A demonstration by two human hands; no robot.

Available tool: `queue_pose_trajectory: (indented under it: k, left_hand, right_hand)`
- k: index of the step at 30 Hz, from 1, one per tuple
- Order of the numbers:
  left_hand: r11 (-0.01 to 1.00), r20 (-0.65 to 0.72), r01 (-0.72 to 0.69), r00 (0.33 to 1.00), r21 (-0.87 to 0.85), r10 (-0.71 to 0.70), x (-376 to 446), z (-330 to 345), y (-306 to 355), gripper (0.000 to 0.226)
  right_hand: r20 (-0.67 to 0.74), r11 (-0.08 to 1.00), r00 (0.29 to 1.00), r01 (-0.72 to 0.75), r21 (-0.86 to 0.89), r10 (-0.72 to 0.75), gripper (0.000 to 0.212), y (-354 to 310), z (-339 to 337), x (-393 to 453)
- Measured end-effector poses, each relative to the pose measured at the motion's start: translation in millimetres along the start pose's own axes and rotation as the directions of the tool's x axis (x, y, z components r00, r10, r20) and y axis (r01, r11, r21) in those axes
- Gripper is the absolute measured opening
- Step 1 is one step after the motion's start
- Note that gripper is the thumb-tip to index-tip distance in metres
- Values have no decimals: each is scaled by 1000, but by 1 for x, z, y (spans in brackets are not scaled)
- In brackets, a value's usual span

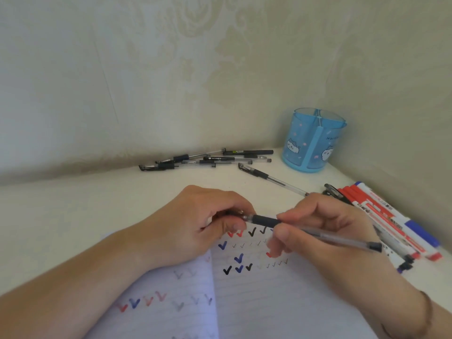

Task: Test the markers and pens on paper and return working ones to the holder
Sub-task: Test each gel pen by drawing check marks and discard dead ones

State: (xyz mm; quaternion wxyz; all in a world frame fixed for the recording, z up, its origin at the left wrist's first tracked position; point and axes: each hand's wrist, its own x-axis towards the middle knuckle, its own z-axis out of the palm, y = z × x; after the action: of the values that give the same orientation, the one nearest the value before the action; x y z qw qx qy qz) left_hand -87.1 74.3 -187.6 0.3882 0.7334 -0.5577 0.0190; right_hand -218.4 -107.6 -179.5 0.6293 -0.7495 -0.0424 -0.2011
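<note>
The right hand [325, 228] pinches a clear gel pen [305, 230] at its dark rubber grip, barrel trailing back toward the right edge of the desk [73, 216]. The left hand [195, 223] is curled around the pen's tip end, fingertips closed on what looks like the cap [234, 212]; whether the cap is coming off or going on cannot be told. Both hands hover just above the lined paper [269, 302], which already carries rows of black, blue and red ticks.

To do this step well, I would pull or push the cap straight along the barrel, keeping the right-hand pinch firm on the rubber so the tip does not jab a finger or smear the ticks below, then make one short tick on a bare line.

Beyond the paper, a loose heap of pens [208, 159] lies near the back edge, one single pen [271, 178] beside it. The blue holder [314, 140] stands in the back right corner, apparently with nothing in it. Red and blue markers [391, 216] lie along the right edge.
</note>
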Motion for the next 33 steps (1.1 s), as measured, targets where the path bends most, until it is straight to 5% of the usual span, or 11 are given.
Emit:
queue_pose_trajectory:
  k: [5, 9, 12, 15, 19, 24, 30, 33]
  left_hand:
    - [986, 131, 164, 977, 36, -167, -1, 1, -3, 56]
    - [981, 209, 43, 975, 187, -83, -1, 2, -7, 39]
    - [984, 239, 17, 969, 180, -60, -2, 3, -8, 32]
    - [986, 239, 31, 969, 165, -70, -1, 3, -9, 33]
    - [986, 234, 37, 969, 160, -74, -2, 3, -10, 30]
    - [987, 253, 33, 965, 155, -72, -2, 2, -9, 28]
    - [988, 260, 37, 963, 149, -75, -2, 0, -9, 25]
    - [990, 268, 18, 962, 138, -54, -1, 0, -8, 21]
  right_hand:
    - [22, 996, 996, 83, 35, -84, 42, -18, -37, 11]
    - [-29, 989, 996, -79, 128, 83, 84, -27, -95, 24]
    - [-375, 948, 925, -177, -266, 67, 43, -27, -111, 24]
    - [-398, 619, 918, -309, -722, -6, 13, -17, -121, 23]
    - [-369, 427, 901, -432, -794, 226, 41, -21, -115, 20]
    - [-369, 269, 860, -471, -840, 353, 18, -9, -122, 20]
    - [-331, 315, 943, -310, -897, -16, 18, -6, -87, 28]
    - [-176, 159, 984, -169, -973, -29, 43, 13, -53, 37]
